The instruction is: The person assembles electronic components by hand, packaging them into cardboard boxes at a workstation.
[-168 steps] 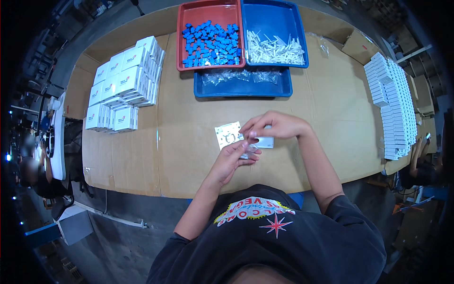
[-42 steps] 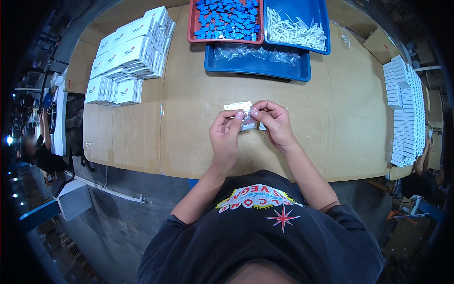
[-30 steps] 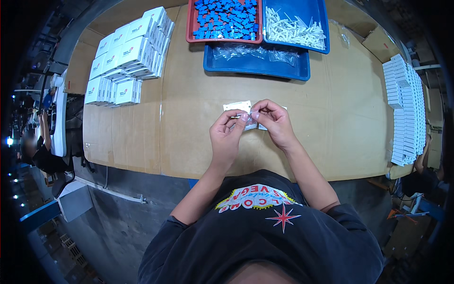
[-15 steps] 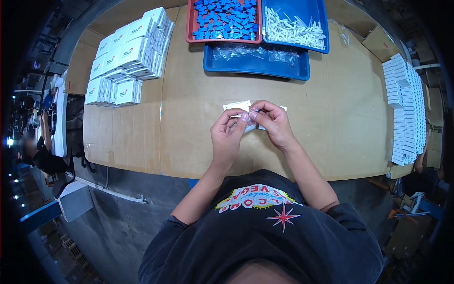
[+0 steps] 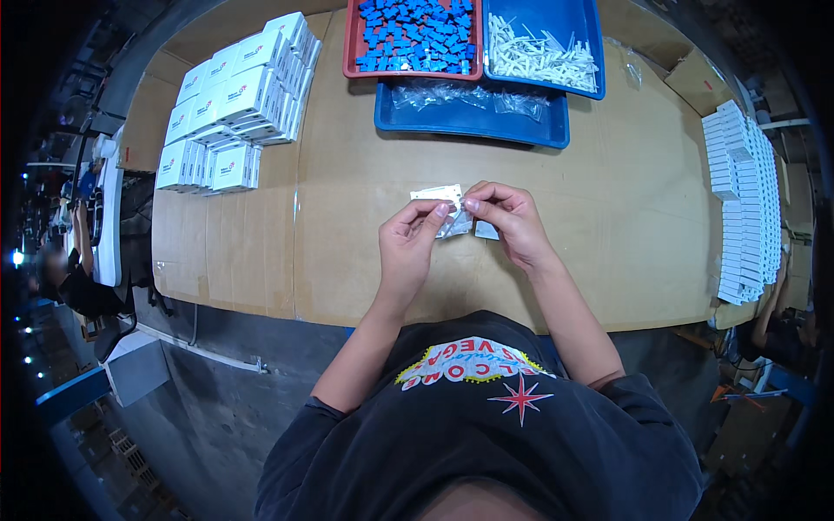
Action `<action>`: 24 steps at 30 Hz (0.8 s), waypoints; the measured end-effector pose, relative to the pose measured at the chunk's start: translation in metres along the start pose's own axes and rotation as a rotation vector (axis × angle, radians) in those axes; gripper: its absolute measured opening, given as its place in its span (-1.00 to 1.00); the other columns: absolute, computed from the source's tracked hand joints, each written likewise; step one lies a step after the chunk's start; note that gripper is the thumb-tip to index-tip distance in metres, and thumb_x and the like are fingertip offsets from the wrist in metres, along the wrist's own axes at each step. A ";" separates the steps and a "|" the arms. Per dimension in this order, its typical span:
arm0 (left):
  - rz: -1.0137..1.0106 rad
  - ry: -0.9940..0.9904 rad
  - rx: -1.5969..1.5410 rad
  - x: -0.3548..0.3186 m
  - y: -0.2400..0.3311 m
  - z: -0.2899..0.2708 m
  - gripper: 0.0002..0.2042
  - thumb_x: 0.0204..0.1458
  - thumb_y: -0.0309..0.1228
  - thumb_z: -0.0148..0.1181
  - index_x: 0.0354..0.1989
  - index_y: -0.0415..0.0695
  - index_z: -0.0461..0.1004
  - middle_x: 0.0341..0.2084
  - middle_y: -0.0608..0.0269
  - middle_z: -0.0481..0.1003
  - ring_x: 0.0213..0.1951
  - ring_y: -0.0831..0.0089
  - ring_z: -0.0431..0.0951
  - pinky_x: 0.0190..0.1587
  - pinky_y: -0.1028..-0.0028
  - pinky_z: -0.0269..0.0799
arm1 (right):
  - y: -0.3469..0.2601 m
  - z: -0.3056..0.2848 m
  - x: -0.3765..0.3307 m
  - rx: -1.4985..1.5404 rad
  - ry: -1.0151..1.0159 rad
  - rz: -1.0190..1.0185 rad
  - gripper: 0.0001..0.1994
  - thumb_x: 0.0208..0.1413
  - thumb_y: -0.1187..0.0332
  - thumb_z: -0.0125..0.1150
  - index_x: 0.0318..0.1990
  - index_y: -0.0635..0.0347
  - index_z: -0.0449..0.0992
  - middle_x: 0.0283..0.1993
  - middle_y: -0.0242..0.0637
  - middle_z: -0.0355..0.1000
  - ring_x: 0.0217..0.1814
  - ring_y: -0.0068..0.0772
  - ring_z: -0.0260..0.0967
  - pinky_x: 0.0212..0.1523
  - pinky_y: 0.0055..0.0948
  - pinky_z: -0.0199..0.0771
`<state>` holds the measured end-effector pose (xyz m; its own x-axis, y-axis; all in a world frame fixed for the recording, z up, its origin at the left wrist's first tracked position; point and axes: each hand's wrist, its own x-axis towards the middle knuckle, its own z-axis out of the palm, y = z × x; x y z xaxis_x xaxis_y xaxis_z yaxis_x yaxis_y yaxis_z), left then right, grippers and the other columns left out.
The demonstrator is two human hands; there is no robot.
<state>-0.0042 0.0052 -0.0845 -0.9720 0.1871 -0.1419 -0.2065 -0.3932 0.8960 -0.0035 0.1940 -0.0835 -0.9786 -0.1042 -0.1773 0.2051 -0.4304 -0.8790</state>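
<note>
My left hand (image 5: 410,234) is closed in a pinch, thumb against forefinger, on the edge of a small clear plastic bag (image 5: 454,226). A short gap away, my right hand (image 5: 512,224) pinches the other side of the bag, just above the table. What the bag contains is too small to make out. Behind the fingers lies a flat white piece (image 5: 437,193), partly covered by my left hand. Another pale flat piece (image 5: 486,231) shows under my right hand, mostly hidden.
Beyond my hands stand a red tray (image 5: 350,61) of small blue parts, a blue tray (image 5: 599,82) of white sticks and a lower blue tray (image 5: 469,130) with clear bags. White boxes (image 5: 234,165) are stacked left, more white boxes (image 5: 743,208) right. Other people are at both sides.
My hands have drawn slightly apart, the left one moving left and a little down. More of the clear bag shows between them now.
</note>
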 end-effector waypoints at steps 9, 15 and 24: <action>0.007 -0.097 0.099 0.001 0.000 -0.005 -0.76 0.40 -0.38 0.12 -0.01 -0.32 0.59 -0.12 0.14 0.66 -0.14 0.49 0.64 0.02 0.46 0.53 | -0.005 -0.005 -0.006 -0.091 0.016 0.008 -0.90 0.29 0.44 0.33 -0.15 0.28 0.65 -0.17 -0.35 0.58 -0.09 -0.57 0.48 0.00 -0.51 0.46; -0.468 -0.136 -0.184 0.006 0.002 -0.007 -0.67 0.45 -0.35 -0.04 0.15 -0.35 0.48 -0.03 0.08 0.60 -0.14 0.40 0.65 0.00 0.38 0.61 | -0.017 -0.007 -0.007 -0.194 -0.082 -0.078 -0.93 0.26 0.51 0.33 -0.15 0.25 0.67 -0.06 -0.28 0.56 0.00 -0.48 0.46 0.07 -0.46 0.45; -0.561 -0.169 -0.327 0.008 -0.005 -0.006 -0.63 0.45 -0.36 -0.04 0.29 -0.33 0.40 -0.03 0.14 0.59 -0.14 0.44 0.63 0.04 0.37 0.63 | -0.030 -0.027 -0.013 -0.284 -0.206 -0.153 -0.83 0.24 0.64 0.25 -0.09 0.27 0.69 0.16 -0.16 0.52 0.22 -0.34 0.45 0.23 -0.34 0.45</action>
<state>-0.0112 0.0028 -0.0925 -0.6822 0.5705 -0.4573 -0.7245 -0.4431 0.5280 0.0025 0.2326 -0.0670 -0.9680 -0.2487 0.0325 0.0166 -0.1927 -0.9811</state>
